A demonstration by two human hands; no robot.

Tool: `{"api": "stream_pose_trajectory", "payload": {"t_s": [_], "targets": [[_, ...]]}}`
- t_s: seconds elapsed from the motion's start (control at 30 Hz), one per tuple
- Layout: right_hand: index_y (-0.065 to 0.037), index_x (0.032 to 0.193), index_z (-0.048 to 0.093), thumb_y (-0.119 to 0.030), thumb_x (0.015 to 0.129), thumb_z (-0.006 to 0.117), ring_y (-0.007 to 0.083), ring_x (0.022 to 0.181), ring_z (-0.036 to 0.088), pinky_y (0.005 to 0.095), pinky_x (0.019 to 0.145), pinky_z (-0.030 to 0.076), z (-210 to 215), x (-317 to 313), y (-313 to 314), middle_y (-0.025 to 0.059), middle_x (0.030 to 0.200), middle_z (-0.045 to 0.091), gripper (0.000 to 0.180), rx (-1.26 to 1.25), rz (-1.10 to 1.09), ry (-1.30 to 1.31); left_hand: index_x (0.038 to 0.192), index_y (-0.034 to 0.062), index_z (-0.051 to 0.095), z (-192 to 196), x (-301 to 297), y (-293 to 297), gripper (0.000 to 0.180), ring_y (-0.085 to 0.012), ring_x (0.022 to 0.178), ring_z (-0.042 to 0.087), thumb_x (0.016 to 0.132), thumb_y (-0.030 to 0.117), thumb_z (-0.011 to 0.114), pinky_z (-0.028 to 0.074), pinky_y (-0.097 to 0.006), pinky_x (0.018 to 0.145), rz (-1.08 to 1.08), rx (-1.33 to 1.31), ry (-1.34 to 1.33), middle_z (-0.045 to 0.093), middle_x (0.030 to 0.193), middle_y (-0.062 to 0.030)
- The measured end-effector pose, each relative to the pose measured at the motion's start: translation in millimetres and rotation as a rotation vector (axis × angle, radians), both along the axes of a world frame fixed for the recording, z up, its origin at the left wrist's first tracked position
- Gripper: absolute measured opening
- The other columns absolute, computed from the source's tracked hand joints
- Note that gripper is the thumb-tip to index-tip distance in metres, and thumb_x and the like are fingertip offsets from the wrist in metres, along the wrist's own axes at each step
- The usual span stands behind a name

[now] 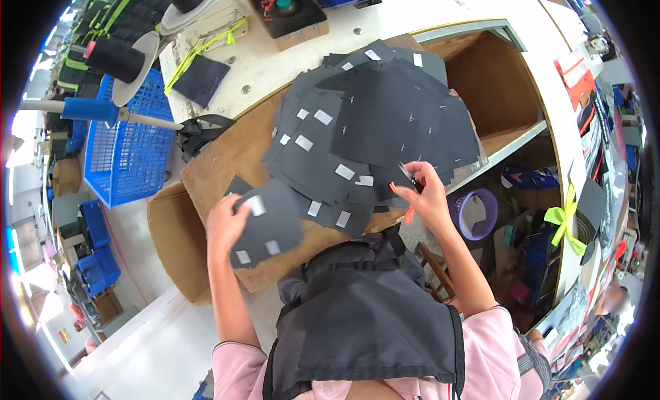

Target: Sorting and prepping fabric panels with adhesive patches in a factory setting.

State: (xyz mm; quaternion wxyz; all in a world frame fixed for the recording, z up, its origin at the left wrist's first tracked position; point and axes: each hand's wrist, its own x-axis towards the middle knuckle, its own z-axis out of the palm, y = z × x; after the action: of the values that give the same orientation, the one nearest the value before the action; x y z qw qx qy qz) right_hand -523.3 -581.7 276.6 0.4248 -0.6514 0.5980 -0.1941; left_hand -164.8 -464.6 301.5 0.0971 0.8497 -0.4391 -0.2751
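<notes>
At far left, a blue plastic basket [127, 159] stands beside the table [302, 52]. Brown cardboard [227, 156] extends along the table's near side. The left hand [225, 224] is over its left part, fingers closed on the upper left edge of a dark grey panel [285, 218], which is blurred and bears white labels. To the right of it, a heap of similar dark panels [399, 118] lies spread on the cardboard, several labelled. At the heap's near right edge, the right hand [430, 197] has its fingers pinched around small snips [405, 171], tips pointing up-left; blade opening cannot be determined. An orange strip [410, 215] hangs below this hand. Farther right is a purple basket [489, 224].
</notes>
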Motion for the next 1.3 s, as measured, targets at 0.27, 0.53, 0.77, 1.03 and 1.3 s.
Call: {"api": "stream_pose_trajectory", "payload": {"t_s": [0.27,0.53,0.77,1.03,1.3], "targets": [[-0.014,0.127,0.041,-0.018,0.070,0.072,0.0316,0.080,0.062,0.0409,0.066,0.050,-32.0,54.9,-19.6,0.0090,0.096,0.054,0.065,-0.250,0.310,0.397,0.138,0.0148,0.030,-71.4,-0.5,11.3,0.079,-0.0385,0.137,0.014,0.073,0.023,0.074,0.022,-0.056,0.105,0.174,0.152,-0.539,0.014,0.148,-0.0164],[-0.010,0.087,0.058,-0.004,0.067,0.064,0.0227,0.069,0.062,0.0356,0.055,0.048,-52.9,43.7,-24.3,0.0039,0.082,0.050,0.021,-0.571,0.429,0.270,0.134,0.0091,0.038,-33.0,-78.3,-84.8,0.067,-0.0330,0.130,0.033,0.073,-0.002,0.064,0.032,-0.038,0.105,-0.296,-0.629,0.311,0.030,0.143,-0.0157],[-0.008,0.096,0.055,-0.009,0.071,0.065,0.0265,0.068,0.061,0.0380,0.057,0.049,-41.3,39.5,-20.0,0.0055,0.085,0.050,0.027,-0.470,0.363,0.304,0.138,0.0140,0.035,-63.2,-81.8,-118.0,0.072,-0.0299,0.132,0.031,0.073,-0.001,0.061,0.032,-0.039,0.106,-0.426,-0.417,0.358,0.027,0.146,-0.0113],[-0.007,0.099,0.055,-0.010,0.075,0.061,0.0302,0.069,0.061,0.0410,0.058,0.049,-49.2,42.3,-30.7,0.0086,0.084,0.053,0.025,-0.548,0.342,0.249,0.135,0.0119,0.039,-88.9,-78.0,-119.6,0.069,-0.0316,0.137,0.020,0.072,0.007,0.067,0.025,-0.044,0.109,-0.333,-0.394,0.532,0.024,0.147,-0.0125],[0.001,0.080,0.060,-0.003,0.075,0.065,0.0120,0.074,0.052,0.0281,0.066,0.041,62.4,-9.3,-5.2,0.0004,0.078,0.054,0.008,0.333,0.109,-0.826,0.114,0.0054,0.058,-18.6,-71.6,-121.9,0.043,-0.0189,0.116,0.051,0.075,0.017,0.073,0.044,-0.030,0.092,-0.330,-0.070,1.398,0.057,0.121,-0.0103]]}}
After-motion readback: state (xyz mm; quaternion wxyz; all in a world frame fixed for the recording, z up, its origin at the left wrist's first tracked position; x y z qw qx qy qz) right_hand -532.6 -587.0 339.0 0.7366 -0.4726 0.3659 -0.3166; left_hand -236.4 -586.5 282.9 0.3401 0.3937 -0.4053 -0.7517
